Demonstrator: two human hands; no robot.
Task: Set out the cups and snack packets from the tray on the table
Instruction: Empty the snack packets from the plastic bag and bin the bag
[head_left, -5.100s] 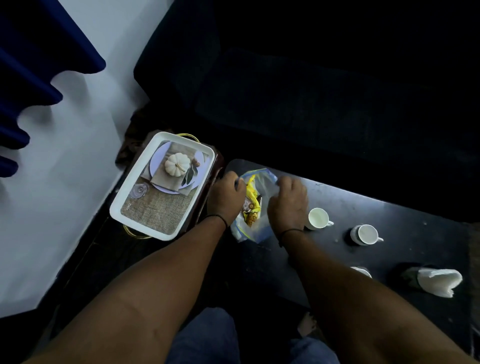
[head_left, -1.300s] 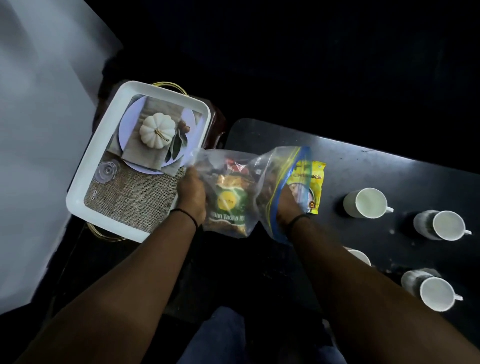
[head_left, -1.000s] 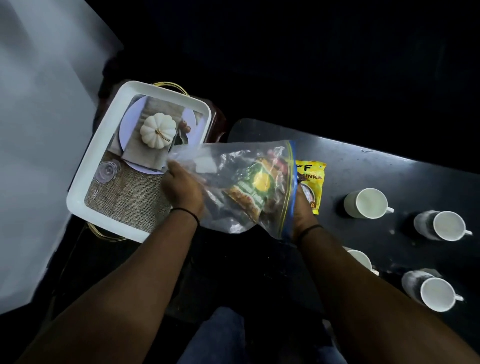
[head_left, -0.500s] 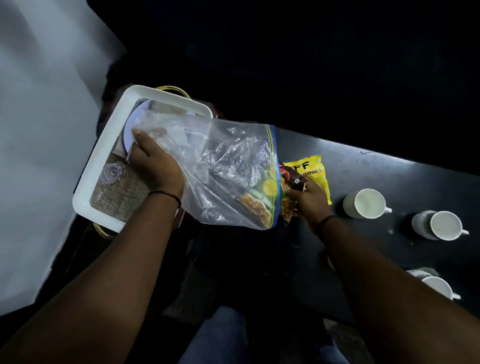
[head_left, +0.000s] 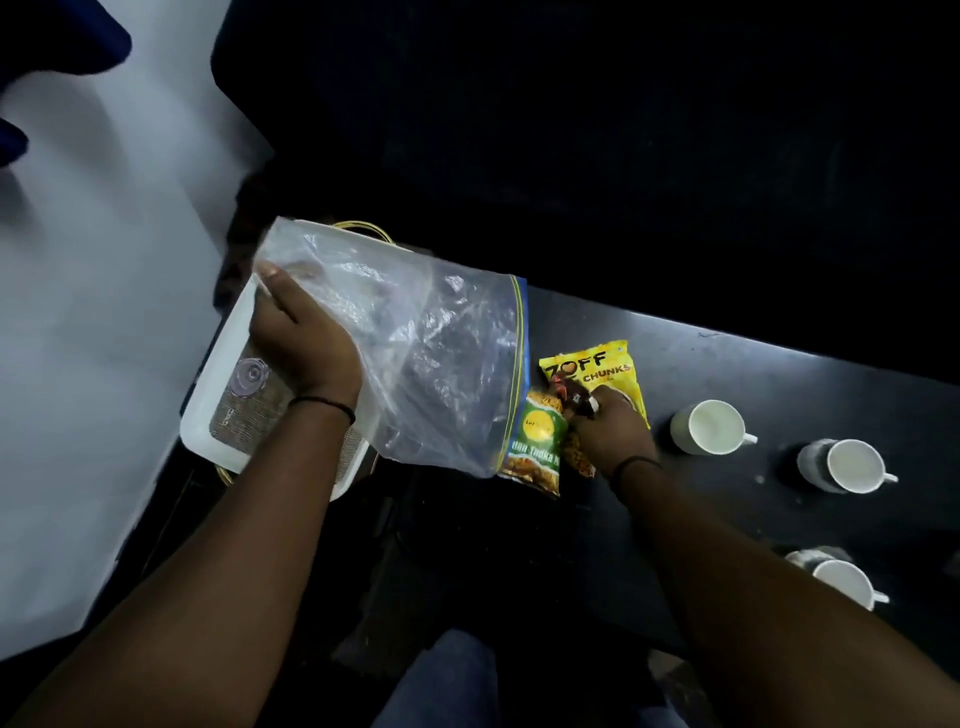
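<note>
My left hand (head_left: 304, 345) grips the closed end of a clear zip bag (head_left: 431, 364) and holds it lifted over the white tray (head_left: 208, 415). The bag's blue-edged mouth points right, down at the black table (head_left: 779, 374). A green snack packet (head_left: 537, 449) lies half out of that mouth. My right hand (head_left: 610, 428) is closed on a dark red and orange packet (head_left: 571, 395) just outside the bag. A yellow packet (head_left: 597, 369) lies flat on the table behind my right hand. Three white cups (head_left: 709, 427) (head_left: 847, 466) (head_left: 844, 582) stand on the table to the right.
The tray sits left of the table on a gold-handled stand (head_left: 363, 228), with a burlap mat and a small clear lid (head_left: 249, 376) in it. A white wall (head_left: 104, 312) is on the left. A dark sofa (head_left: 623, 130) lies beyond the table. My knees (head_left: 441, 686) are below.
My left hand has raised the bag's closed end higher over the tray. The packets have slid out of the mouth onto the table, and my right hand has drawn one clear.
</note>
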